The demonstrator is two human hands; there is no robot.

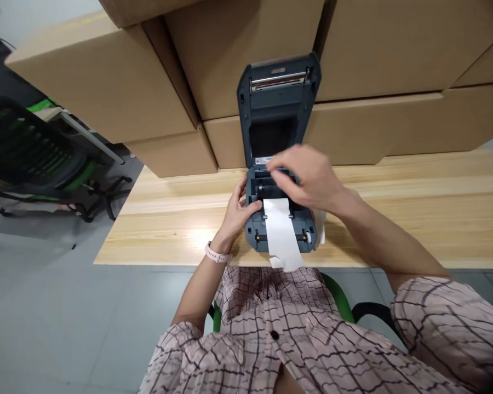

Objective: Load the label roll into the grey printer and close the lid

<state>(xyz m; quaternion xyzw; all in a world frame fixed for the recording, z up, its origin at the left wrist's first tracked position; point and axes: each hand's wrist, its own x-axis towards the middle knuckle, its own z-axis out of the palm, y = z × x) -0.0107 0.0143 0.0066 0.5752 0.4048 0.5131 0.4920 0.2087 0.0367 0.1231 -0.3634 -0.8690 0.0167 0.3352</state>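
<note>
A dark grey label printer [252, 227] stands on the wooden table with its lid [279, 104] tipped up. A white paper strip [280, 235] runs out of it towards me, and its torn end hangs past the front. My left hand [238, 210] grips the printer's left side, thumb over the rim and fingers along the outer wall. Above the paper bay hovers my right hand [306, 175], slightly blurred, thumb and forefinger apart with nothing visible between them. It hides part of the bay and the hinge area.
Large cardboard boxes [246, 60] are stacked along the back of the wooden table [168, 219], right behind the raised lid. More white paper [320, 224] lies against the printer's right side. An office chair [36, 158] stands on the floor to the left.
</note>
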